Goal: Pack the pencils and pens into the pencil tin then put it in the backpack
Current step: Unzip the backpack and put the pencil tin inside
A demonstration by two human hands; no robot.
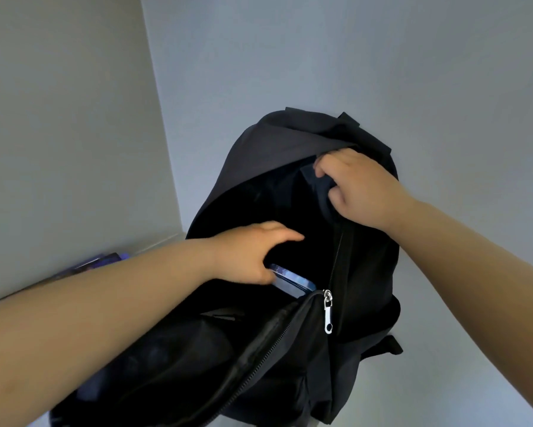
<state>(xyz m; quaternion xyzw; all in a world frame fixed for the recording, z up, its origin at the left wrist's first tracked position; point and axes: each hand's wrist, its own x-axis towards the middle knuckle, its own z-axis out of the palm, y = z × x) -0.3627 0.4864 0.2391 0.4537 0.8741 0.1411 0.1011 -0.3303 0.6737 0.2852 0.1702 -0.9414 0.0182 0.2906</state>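
The left hand [252, 251] holds the blue pencil tin [292, 283] half inside the open black backpack [366, 272]; the right hand [360, 186] pinches the far rim of its opening.

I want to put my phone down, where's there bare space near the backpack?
Bare surface lies right of the backpack, past the right hand. Left is crowded: the left hand pushing the tin in, and something dark by the wall.
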